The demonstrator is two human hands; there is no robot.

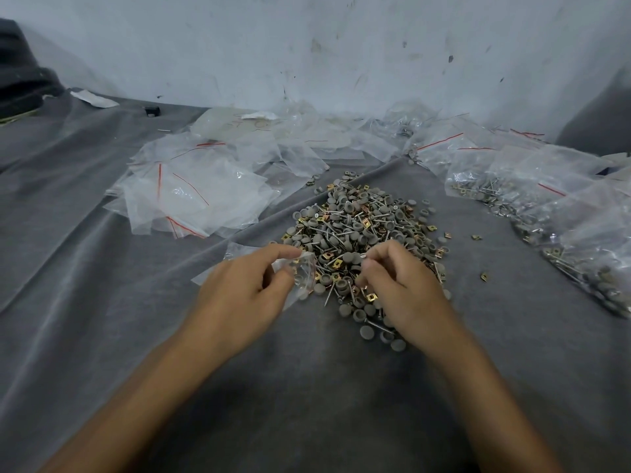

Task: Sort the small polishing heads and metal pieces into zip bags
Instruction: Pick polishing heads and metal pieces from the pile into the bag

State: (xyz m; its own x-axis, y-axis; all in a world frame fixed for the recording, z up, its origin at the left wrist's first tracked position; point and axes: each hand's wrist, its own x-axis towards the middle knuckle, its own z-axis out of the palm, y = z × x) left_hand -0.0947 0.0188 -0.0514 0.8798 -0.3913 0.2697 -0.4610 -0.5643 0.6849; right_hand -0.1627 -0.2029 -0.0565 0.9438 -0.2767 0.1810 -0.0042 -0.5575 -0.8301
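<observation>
- Left hand [239, 288], forearm stretched forward, pinches a clear zip bag [302, 268] beside the pile [362, 223] of grey heads and metal pieces on the counter [324, 387].
- Right hand [399, 285] curls over the pile's near edge, fingertips bunched; I cannot tell whether it grips anything.

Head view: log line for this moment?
left hand: holds zip bag | right hand: fingers curled at pile, grasp unclear | filled bags: right | empty bags: left

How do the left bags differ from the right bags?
The left bags lie flat and empty; the right bags bulge with grey heads and metal pieces. The left bags overlap in a loose stack; the right bags spread in a row. Both are clear plastic with red zip lines.
</observation>
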